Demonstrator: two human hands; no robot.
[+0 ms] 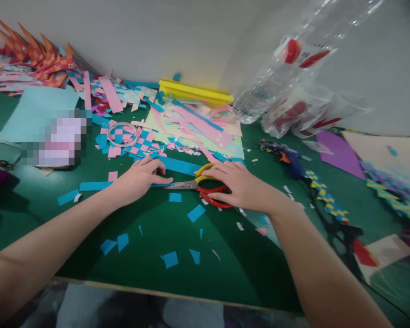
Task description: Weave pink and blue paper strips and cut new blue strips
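My left hand (140, 176) lies palm down on the green table (150, 241), fingers stretched over a blue paper strip (179, 166) and touching the blades of a pair of scissors (194, 184). My right hand (237, 182) rests on the red and yellow scissor handles, its fingers curled loosely over them. The scissors lie flat on the table with the blades pointing left. Small blue paper scraps (196, 212) are scattered in front of both hands.
Woven pink and blue paper mats (130, 141) and loose strips pile up behind the hands. A tape ring (123, 134), a yellow ruler-like bar (194, 93), clear plastic bags (294, 91), a glue gun (289, 157) and orange woven shapes (30, 54) lie around.
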